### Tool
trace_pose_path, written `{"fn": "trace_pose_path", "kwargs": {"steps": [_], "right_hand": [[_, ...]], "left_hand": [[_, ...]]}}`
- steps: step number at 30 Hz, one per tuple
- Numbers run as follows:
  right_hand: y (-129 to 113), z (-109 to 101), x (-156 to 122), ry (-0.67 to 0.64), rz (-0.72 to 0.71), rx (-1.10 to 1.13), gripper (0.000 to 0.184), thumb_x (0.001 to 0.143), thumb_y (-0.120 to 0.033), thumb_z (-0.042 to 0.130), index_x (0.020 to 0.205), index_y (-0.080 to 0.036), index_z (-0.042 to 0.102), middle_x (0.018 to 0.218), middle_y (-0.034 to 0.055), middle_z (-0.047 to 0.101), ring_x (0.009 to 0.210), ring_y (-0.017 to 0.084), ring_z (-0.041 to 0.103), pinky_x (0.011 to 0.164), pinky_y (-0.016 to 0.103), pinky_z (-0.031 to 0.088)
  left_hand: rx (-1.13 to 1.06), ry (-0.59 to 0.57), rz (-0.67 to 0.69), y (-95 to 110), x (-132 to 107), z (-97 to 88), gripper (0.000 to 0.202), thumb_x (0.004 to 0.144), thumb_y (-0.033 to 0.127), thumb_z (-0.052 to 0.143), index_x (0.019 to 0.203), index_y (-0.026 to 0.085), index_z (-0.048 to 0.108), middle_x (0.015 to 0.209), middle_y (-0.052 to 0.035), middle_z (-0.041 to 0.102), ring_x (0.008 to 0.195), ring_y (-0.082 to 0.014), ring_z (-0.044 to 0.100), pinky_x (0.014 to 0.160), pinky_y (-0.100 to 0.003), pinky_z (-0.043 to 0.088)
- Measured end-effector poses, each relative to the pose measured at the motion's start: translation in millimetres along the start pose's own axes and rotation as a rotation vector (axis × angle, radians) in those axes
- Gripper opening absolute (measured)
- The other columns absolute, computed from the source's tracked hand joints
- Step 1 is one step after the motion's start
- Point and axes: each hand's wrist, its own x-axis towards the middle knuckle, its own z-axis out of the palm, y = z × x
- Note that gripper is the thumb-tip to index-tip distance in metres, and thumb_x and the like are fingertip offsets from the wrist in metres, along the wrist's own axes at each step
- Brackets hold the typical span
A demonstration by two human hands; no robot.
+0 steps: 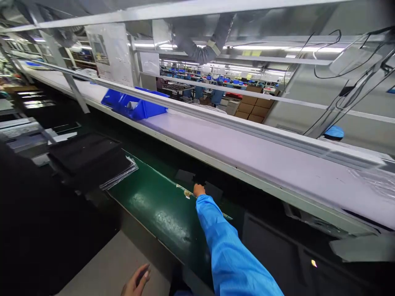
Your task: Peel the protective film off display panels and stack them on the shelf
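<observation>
Reaching right hand point(199, 190): bunched, fingers curled over the far side of the belt; it rests at the edge of the dark flat sheet point(203, 183); cannot tell whether it grips anything.
Sleeve: glossy, finely woven blue sleeve point(228, 242), stretched diagonally across the belt.
Left hand point(136, 281): low in view near the belt's near edge, fingers loosely half-curled, nothing held.
Belt: green conveyor belt point(154, 209), smooth rubbery surface, scuffed with pale marks.
Sheet: thin, dark and rectangular, lying on the belt's far side, with a narrow pale strip point(186, 193) along its edge beside the right hand.
Left of belt: stacked black trays point(86, 154), flat and matte, with clear film sheets point(121, 174) fanned at one corner.
Far edge: pale laminate shelf point(247, 156) under an aluminium rail point(234, 123); blue plastic bin point(135, 107) on the shelf, its angular body partly behind the rail.
</observation>
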Motion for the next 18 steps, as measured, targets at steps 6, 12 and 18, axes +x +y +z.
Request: {"fn": "trace_pose_path", "kwargs": {"steps": [6, 12, 18], "right_hand": [[46.1, 52.8, 33.9, 0.015, 0.187, -0.068, 0.047, 0.096, -0.006, 0.038, 0.14, -0.012, 0.054, 0.145, 0.0282, 0.047, 0.128, 0.032, 0.055, 0.095, 0.041, 0.048], [89.7, 96.3, 57.3, 0.021, 0.36, -0.12, 0.062, 0.091, 0.0, 0.035, 0.151, -0.012, 0.041, 0.156, 0.0294, 0.032, 0.143, 0.039, 0.037, 0.104, 0.05, 0.042], [121.6, 117.8, 84.9, 0.029, 0.399, -0.143, 0.065, 0.09, -0.001, 0.042, 0.152, -0.02, 0.041, 0.157, 0.0235, 0.035, 0.145, 0.035, 0.035, 0.11, 0.052, 0.036]], "left_hand": [[0.554, 0.02, 0.354, 103.3, 147.3, -20.3, 0.05, 0.084, 0.043, 0.031, 0.113, 0.028, 0.069, 0.123, -0.0094, 0.075, 0.118, -0.0307, 0.067, 0.102, -0.038, 0.053], [0.819, -0.125, 0.571, 204.8, 316.1, 19.6, 0.046, 0.09, 0.024, 0.042, 0.13, 0.011, 0.06, 0.133, -0.0162, 0.065, 0.13, -0.0266, 0.056, 0.113, -0.037, 0.041], [1.034, -0.3, 0.72, 267.0, 431.7, 97.4, 0.045, 0.089, 0.014, 0.047, 0.134, 0.012, 0.056, 0.139, -0.0159, 0.059, 0.131, -0.0245, 0.052, 0.112, -0.035, 0.038]]}}
